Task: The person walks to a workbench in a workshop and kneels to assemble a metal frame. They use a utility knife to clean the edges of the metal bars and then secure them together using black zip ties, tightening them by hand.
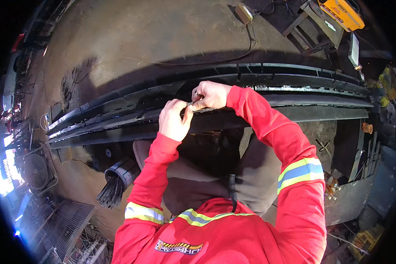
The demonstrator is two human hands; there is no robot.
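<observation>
Long dark metal profiles (295, 114) lie side by side across my front, bowed by the lens. Over their middle my two hands meet, with fingertips almost touching. My left hand (174, 119) is closed in a pinch, thumb against the fingers. Curled just to its right and a bit farther off, my right hand (212, 94) pinches at the same spot. A small thing seems to be between the fingertips, but it is too small and covered to name. A bright, silvery strip shows along the profiles right of my hands.
A bucket (126, 170) holding dark strips lies tilted by my left leg. At the far right an orange-yellow machine (342, 13) rests on a metal stand (314, 28). A cable (224, 59) crosses the floor beyond the profiles. A metal grate (68, 229) lies at lower left.
</observation>
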